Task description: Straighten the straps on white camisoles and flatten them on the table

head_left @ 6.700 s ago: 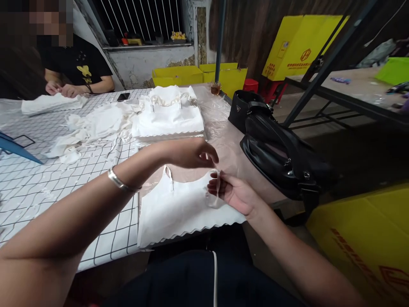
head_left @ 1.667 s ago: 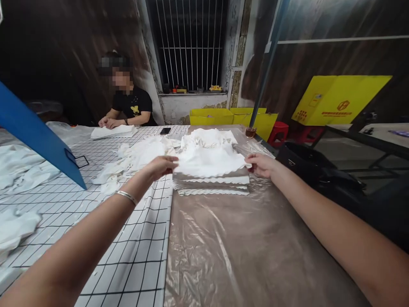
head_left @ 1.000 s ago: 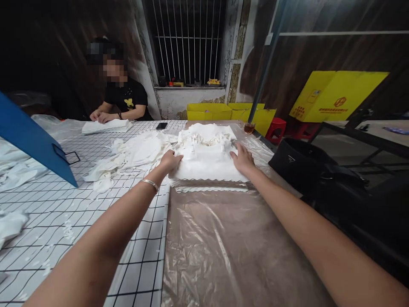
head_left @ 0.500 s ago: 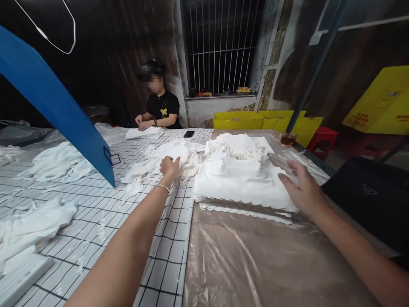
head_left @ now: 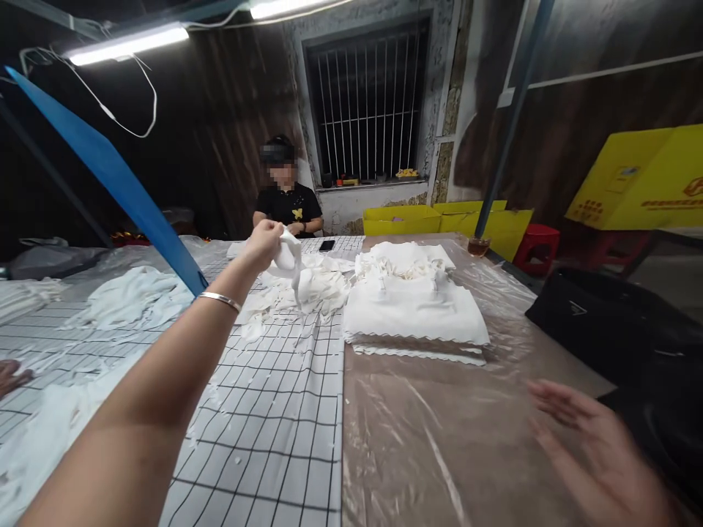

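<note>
My left hand is raised over the checked cloth, its fingers closed on a limp white garment that dangles from them. Below it lies a loose heap of similar white garments with narrow straps. To the right, a neat stack of folded white garments with wavy edges rests on brown sheeting under clear plastic. My right hand, slightly blurred, is held open above the table's right side, apart from the stack and with nothing in it.
Across the table sits a co-worker in black. Another person's hand shows at the left edge. A slanted blue panel, a phone, a glass of brown drink and a black bag stand or lie around.
My left hand has picked a white garment from the heap and lifted it up and left. The right hand has left the stack's side, moving right and nearer to me.
</note>
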The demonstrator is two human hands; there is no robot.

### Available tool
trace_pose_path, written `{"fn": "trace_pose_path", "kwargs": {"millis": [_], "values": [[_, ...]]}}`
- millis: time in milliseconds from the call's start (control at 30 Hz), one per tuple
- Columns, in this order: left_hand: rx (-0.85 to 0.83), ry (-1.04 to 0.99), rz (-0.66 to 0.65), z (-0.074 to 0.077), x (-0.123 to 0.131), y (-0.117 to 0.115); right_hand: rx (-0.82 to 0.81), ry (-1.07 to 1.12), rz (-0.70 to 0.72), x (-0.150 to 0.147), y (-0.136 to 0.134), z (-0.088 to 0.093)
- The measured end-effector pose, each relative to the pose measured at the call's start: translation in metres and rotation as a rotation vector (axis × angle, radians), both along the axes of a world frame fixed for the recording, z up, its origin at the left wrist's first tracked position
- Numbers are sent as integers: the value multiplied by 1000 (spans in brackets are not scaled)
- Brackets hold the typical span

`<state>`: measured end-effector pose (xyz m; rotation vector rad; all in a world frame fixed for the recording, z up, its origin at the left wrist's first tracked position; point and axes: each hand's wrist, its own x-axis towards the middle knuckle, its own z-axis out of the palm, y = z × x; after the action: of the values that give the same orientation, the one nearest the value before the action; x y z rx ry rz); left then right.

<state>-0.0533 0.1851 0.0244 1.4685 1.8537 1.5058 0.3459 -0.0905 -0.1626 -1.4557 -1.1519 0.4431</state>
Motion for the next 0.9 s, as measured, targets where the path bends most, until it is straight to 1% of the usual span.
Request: {"fn": "trace_pose_path", "kwargs": {"millis": [67,133,167,200,233,300,367,400,467,500,533,567,633,733,767,833,900], "values": [[24,-84,-176,30,7,-36,10,60,78,-29,2,7],[-5,-184,-384,49,15,-76,15,90,204,-58,5,19],[-42,-221,-472,54,19,-97,25,91,264,-72,7,26],[-85,-243,-536,56,24,-117,42,80,312,-84,9,34],[-127,-258,-584,55,30,-135,66,59,345,-94,11,42],[-179,-285,-650,48,41,-167,107,-4,391,-110,16,55],[-205,-311,-705,36,53,-194,116,-56,479,-119,20,64],[-230,-324,-734,31,58,-205,98,-61,555,-120,20,66],[-298,-355,-787,20,64,-224,-1,-15,734,-116,17,67],[-350,-361,-814,14,66,-231,-69,33,803,-111,13,66],[-409,-349,-841,8,65,-235,-141,87,841,-103,7,64],[-475,-308,-869,0,64,-238,-207,138,847,-94,1,62],[-583,-133,-924,-22,60,-238,-311,212,798,-72,-12,56],[-666,159,-954,-69,55,-231,-465,261,731,-38,-27,45],[-695,203,-961,-85,55,-228,-509,274,712,-29,-29,41],[-758,219,-974,-115,57,-225,-565,296,671,-15,-32,34],[-765,221,-972,-135,60,-224,-576,315,632,-8,-32,28]]}}
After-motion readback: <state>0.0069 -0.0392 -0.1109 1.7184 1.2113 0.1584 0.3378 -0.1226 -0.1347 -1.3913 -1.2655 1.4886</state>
